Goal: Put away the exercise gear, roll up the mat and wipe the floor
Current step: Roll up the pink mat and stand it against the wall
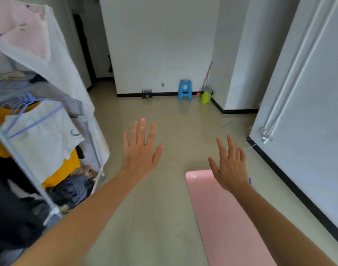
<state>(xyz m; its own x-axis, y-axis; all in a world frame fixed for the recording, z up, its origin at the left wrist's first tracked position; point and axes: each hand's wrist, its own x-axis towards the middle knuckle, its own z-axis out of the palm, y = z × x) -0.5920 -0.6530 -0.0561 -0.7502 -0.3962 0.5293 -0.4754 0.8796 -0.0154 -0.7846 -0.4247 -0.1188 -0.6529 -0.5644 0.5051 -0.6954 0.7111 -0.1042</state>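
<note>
Pink mat [227, 217] is lying flat, unrolled, long axis running away from me; my left hand [140, 150] and right hand [230, 167] are hovering spread, empty.

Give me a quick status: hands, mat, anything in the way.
Left hand and right hand open, empty. Pink mat flat, unrolled. Floor beside it bare.

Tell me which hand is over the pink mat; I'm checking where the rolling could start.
The right hand, open with fingers spread, is over the far end of the pink mat. The left hand, also open, is over bare floor.
</note>
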